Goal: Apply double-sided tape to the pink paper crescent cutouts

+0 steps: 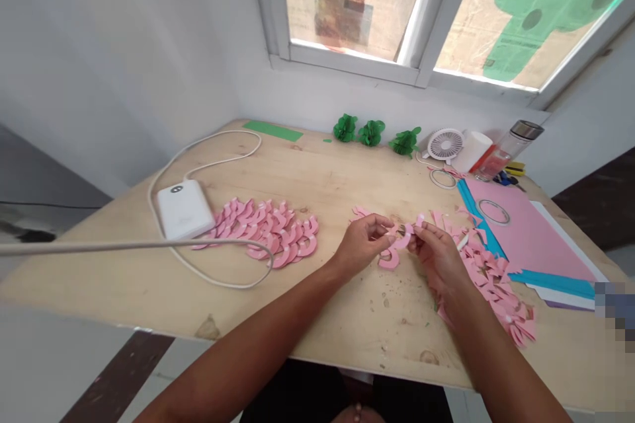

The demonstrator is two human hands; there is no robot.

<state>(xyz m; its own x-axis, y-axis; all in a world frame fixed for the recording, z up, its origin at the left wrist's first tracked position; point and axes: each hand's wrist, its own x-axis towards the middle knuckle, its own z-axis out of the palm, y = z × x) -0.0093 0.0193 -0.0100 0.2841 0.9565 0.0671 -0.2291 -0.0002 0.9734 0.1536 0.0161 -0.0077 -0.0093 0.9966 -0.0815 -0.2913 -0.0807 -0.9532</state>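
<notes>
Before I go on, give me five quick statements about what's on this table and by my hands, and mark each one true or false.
1. Your left hand and right hand hold a curved pink paper piece between them. True.
2. The white power bank lies to the right of your hands. False: the power bank lies to their left.
3. Three green paper decorations stand in a row near the wall. True.
4. The small fan is black. False: the fan is white.
5. The clear bottle stands to the right of the fan. True.
</notes>
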